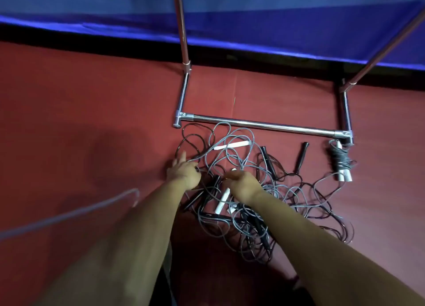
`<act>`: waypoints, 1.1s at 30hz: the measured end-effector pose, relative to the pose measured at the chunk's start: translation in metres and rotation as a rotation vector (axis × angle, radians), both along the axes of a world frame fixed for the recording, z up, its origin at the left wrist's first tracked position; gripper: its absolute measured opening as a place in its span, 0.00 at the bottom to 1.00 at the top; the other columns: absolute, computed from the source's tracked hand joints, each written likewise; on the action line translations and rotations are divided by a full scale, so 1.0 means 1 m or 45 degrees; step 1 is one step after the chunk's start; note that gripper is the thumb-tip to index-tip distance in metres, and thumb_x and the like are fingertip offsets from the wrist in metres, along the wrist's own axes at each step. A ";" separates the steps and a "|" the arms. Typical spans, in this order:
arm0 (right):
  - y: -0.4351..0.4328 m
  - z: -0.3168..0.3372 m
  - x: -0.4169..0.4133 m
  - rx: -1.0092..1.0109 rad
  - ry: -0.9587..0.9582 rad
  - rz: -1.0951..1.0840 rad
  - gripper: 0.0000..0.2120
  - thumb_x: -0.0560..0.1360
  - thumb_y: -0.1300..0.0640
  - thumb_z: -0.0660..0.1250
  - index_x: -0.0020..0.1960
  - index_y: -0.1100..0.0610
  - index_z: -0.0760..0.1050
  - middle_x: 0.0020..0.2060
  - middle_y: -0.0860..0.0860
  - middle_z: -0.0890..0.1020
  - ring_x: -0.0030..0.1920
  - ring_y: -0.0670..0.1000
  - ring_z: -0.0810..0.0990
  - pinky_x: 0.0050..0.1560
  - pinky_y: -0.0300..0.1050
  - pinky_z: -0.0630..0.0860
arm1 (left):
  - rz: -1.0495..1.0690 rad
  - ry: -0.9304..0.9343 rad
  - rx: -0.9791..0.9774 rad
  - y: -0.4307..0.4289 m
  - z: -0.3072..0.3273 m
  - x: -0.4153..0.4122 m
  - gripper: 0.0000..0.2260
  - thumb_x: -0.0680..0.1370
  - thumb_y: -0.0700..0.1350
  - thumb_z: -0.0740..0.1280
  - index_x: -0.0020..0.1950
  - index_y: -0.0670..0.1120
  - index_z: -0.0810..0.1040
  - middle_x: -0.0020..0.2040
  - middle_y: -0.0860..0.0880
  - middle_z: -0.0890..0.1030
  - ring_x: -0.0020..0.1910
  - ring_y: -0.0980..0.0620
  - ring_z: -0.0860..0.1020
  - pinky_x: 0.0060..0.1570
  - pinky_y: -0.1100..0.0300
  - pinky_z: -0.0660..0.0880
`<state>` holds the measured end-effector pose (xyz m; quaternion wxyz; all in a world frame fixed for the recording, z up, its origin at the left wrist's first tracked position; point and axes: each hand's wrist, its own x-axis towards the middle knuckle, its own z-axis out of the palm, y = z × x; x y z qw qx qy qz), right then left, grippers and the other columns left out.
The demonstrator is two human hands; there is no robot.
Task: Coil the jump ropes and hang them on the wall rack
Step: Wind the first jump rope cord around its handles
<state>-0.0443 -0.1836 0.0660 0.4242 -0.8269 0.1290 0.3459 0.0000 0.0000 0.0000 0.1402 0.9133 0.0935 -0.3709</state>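
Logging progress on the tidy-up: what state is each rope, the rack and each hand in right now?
Tangled ropes: loose heap on floor, uncoiled.
Coiled rope: wound up, lying by rack foot, not hung.
Rack: standing on floor.
Left hand: on the heap, hold unclear.
Right hand: fingers curled round heap's cords.

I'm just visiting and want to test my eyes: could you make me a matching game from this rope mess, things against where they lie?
Things:
1 wound rope bundle
2 long white handle
3 rightmost black handle
4 rack's bottom bar

Places:
A beyond the tangle
B in the tangle's far part
C by the rack's right foot
D between tangle and bundle

Pairs: 1-C, 2-B, 3-D, 4-A
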 end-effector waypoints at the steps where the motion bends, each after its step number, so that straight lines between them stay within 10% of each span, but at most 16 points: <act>1: -0.001 0.000 0.001 0.012 0.014 -0.012 0.13 0.80 0.59 0.64 0.61 0.62 0.80 0.54 0.58 0.83 0.50 0.57 0.81 0.52 0.44 0.75 | -0.062 0.006 -0.007 -0.001 -0.001 0.005 0.23 0.80 0.51 0.61 0.76 0.57 0.69 0.83 0.53 0.47 0.80 0.45 0.53 0.77 0.46 0.57; 9: -0.004 0.009 0.016 0.006 0.018 -0.075 0.14 0.80 0.58 0.65 0.64 0.61 0.79 0.31 0.44 0.74 0.29 0.42 0.72 0.38 0.37 0.73 | 0.043 0.089 -0.148 -0.006 0.009 0.020 0.13 0.71 0.50 0.68 0.51 0.46 0.85 0.53 0.47 0.86 0.53 0.46 0.83 0.58 0.54 0.79; 14: -0.005 0.032 0.018 0.006 -0.043 -0.051 0.12 0.80 0.58 0.66 0.61 0.59 0.81 0.29 0.44 0.75 0.24 0.40 0.71 0.30 0.31 0.68 | -0.151 0.224 -0.270 -0.013 0.023 0.022 0.15 0.69 0.38 0.76 0.55 0.43 0.82 0.47 0.46 0.84 0.43 0.48 0.81 0.49 0.55 0.79; 20: -0.012 0.042 0.017 0.017 -0.042 -0.006 0.14 0.80 0.53 0.67 0.60 0.62 0.81 0.51 0.61 0.85 0.42 0.59 0.82 0.48 0.46 0.77 | -0.499 0.254 0.134 -0.015 0.017 0.020 0.24 0.77 0.56 0.66 0.72 0.52 0.75 0.82 0.49 0.54 0.80 0.43 0.56 0.75 0.45 0.58; 25: -0.020 0.031 0.020 -0.030 -0.022 0.006 0.12 0.80 0.58 0.66 0.56 0.67 0.80 0.37 0.57 0.78 0.32 0.52 0.72 0.38 0.43 0.72 | -0.399 0.344 0.078 -0.012 0.004 0.024 0.15 0.72 0.52 0.67 0.54 0.46 0.83 0.59 0.45 0.83 0.56 0.43 0.81 0.57 0.53 0.77; 33: -0.017 0.034 0.022 -0.054 -0.022 0.050 0.13 0.80 0.56 0.66 0.60 0.62 0.79 0.51 0.58 0.84 0.38 0.52 0.77 0.45 0.43 0.75 | -0.327 0.389 0.167 0.008 -0.019 0.045 0.16 0.69 0.53 0.69 0.53 0.47 0.82 0.57 0.47 0.84 0.52 0.47 0.83 0.54 0.54 0.80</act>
